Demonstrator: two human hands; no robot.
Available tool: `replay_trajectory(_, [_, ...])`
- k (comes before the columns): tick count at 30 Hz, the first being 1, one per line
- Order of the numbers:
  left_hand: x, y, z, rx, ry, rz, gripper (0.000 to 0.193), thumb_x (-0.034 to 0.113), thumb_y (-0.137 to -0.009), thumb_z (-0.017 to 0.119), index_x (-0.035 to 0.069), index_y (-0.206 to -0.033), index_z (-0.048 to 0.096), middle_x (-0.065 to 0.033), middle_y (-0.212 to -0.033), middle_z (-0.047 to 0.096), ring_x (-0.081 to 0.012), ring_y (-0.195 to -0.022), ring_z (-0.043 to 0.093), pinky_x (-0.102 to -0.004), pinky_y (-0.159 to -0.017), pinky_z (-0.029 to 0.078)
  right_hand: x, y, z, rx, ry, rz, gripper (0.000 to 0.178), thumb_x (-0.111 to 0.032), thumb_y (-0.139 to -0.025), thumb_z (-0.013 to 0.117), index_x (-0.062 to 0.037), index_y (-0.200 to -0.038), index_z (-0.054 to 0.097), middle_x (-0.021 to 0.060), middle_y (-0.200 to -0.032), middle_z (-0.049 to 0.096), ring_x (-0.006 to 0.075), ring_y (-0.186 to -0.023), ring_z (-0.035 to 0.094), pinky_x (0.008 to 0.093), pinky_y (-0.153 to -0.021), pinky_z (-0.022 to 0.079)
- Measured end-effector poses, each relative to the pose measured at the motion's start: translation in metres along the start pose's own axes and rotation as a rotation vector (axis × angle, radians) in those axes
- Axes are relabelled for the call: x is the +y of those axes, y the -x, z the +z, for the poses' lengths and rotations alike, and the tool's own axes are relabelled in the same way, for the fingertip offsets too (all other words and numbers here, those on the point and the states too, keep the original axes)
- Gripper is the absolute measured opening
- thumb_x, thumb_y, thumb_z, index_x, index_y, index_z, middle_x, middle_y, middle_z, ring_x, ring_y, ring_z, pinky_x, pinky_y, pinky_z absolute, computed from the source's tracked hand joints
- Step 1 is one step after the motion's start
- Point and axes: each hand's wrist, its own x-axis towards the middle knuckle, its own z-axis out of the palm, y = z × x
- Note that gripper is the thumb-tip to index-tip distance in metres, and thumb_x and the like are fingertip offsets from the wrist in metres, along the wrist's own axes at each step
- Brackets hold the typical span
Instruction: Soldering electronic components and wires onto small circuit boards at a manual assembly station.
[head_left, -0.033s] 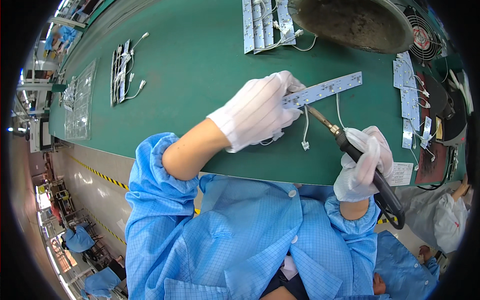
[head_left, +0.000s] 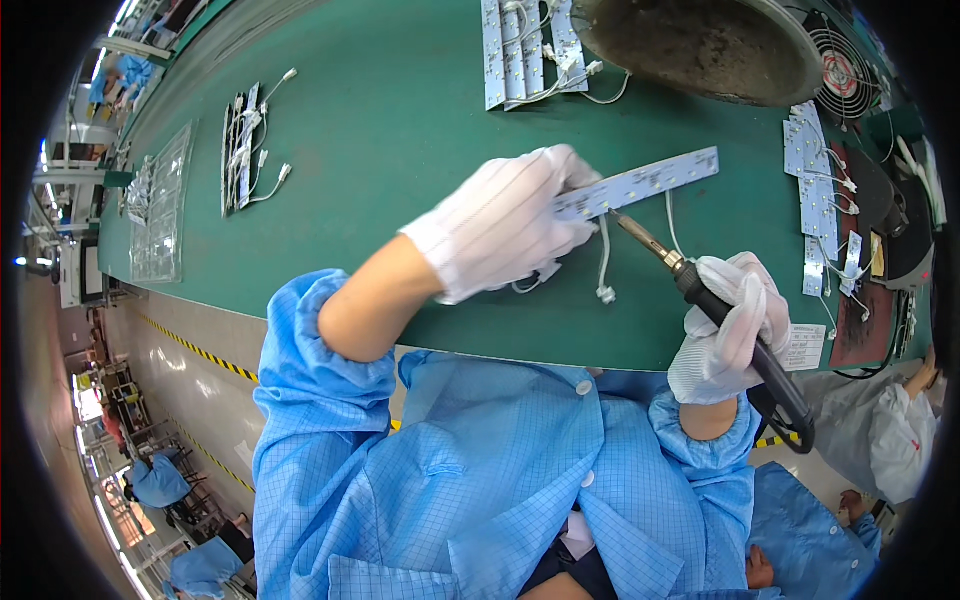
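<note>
The left hand (head_left: 505, 225) pinches one end of the thin LED strip board (head_left: 640, 183) over the green bench (head_left: 400, 120) — light, stiff, probably fragile. The right hand (head_left: 728, 330) grips the soldering iron (head_left: 700, 295), its tip at the board; the edges look safest to hold.

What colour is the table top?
Dark green, seen plainly in the head view: table top.

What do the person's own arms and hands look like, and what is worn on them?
Both hands wear white fabric gloves with faint thin stripes: the left hand and the right hand. Each glove ends at the wrist. The arms are in bright blue sleeves of a coat with a fine grid pattern and gathered elastic cuffs. The left sleeve is pushed up, leaving the forearm bare. No watch or markings show.
</note>
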Motion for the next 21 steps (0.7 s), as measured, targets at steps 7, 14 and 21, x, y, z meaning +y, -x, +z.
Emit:
replay_trajectory(7, [0.005, 0.006, -0.005, 0.044, -0.466, 0.102, 0.061, 0.051, -0.074, 0.068, -0.002, -0.104, 0.061, -0.0179, -0.088, 0.064, -0.0332, -0.084, 0.063, -0.0383, -0.076, 0.051, -0.003, -0.003, -0.009, -0.089, 0.143, 0.177, 0.032, 0.002, -0.087, 0.057, 0.0074, -0.115, 0.042, 0.0153, -0.090, 0.062, 0.0234, -0.072, 0.064, 0.0326, -0.063, 0.056])
replay_trajectory(14, [0.019, -0.009, 0.004, -0.091, 0.124, -0.301, 0.030, 0.021, -0.079, 0.065, -0.004, -0.094, 0.061, -0.0193, -0.078, 0.061, -0.0346, -0.080, 0.062, -0.0402, -0.068, 0.050, -0.001, 0.000, -0.006, -0.006, -0.004, 0.165, 0.039, 0.006, -0.083, 0.060, 0.0093, -0.117, 0.042, 0.0177, -0.091, 0.059, 0.0249, -0.070, 0.064, 0.0330, -0.062, 0.055])
replay_trajectory(21, [-0.004, -0.007, 0.019, 0.117, 0.077, 0.009, 0.031, 0.025, -0.079, 0.066, -0.004, -0.090, 0.061, -0.0178, -0.070, 0.055, -0.0354, -0.066, 0.054, -0.0402, -0.063, 0.044, 0.001, -0.002, -0.006, -0.066, -0.064, 0.013, 0.045, 0.008, -0.082, 0.060, 0.0054, -0.121, 0.038, 0.0171, -0.097, 0.053, 0.0240, -0.066, 0.061, 0.0322, -0.053, 0.054])
